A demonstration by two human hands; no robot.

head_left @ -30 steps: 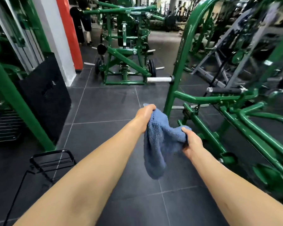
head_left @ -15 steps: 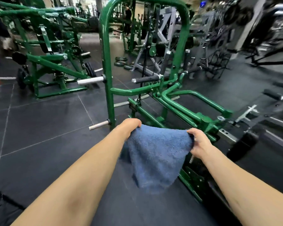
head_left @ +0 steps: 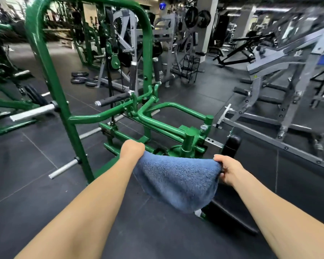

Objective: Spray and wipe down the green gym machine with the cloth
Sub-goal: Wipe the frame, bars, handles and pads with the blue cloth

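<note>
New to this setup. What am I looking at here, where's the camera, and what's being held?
There is no robot here: a person works with bare hands. The one picture comes from a wide-angle camera worn on the person's head, looking forward and down, so the two forearms reach in from the bottom edge and straight lines bend near the borders.

The left hand and the right hand each grip an upper edge of a blue cloth, stretched between them with its middle hanging down. The cloth hangs in the air and touches no equipment.

Just beyond it stands the green machine, a tube frame with a tall arch and a black handle, on a dark tiled floor. A black pad sits low to its right. Grey machines and weight plates fill the background. No spray bottle is in view.
</note>
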